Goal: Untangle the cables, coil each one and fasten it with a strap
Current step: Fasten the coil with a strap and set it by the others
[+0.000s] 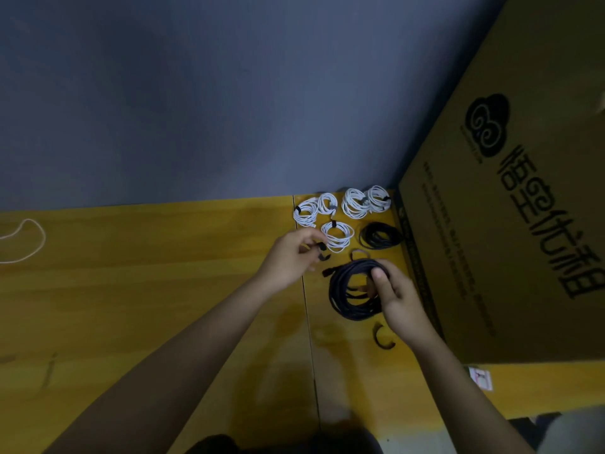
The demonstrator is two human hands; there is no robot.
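My right hand (pixel 397 299) grips the big coil of black cable (pixel 352 291), thumb pressed over its right side and fingers curled under, holding it just above the yellow wooden table (pixel 147 290). One plug end (pixel 326 272) sticks out at the coil's upper left. My left hand (pixel 289 257) is a little way off to the left, fingers curled, pinching a short black strap (pixel 322 247) between the fingertips; a second dark piece lies right below those fingers, too blurred to say what it is.

Beyond my hands, near the table's far edge, sit five white cable coils, each with a dark strap round it: one far left (pixel 304 212), a smaller one beside it (pixel 328 203), two touching on the right (pixel 355 203) (pixel 379 198), and one nearer me (pixel 338 235), just beside my left fingertips. A smaller black coil (pixel 379 235) lies to the right of that, close to the cardboard box (pixel 523 224).

The box stands against the table's right side and crowds the coil I hold. It carries a black cloud-shaped logo and large Chinese characters; the small print is too fine to read.

A loose curved strap (pixel 381 337) lies near my right wrist. A small pink and white card (pixel 480 379) rests by the box's near corner. Far left, a loose white cord (pixel 26 240) loops across the table. A grey wall (pixel 196 93) rises behind.
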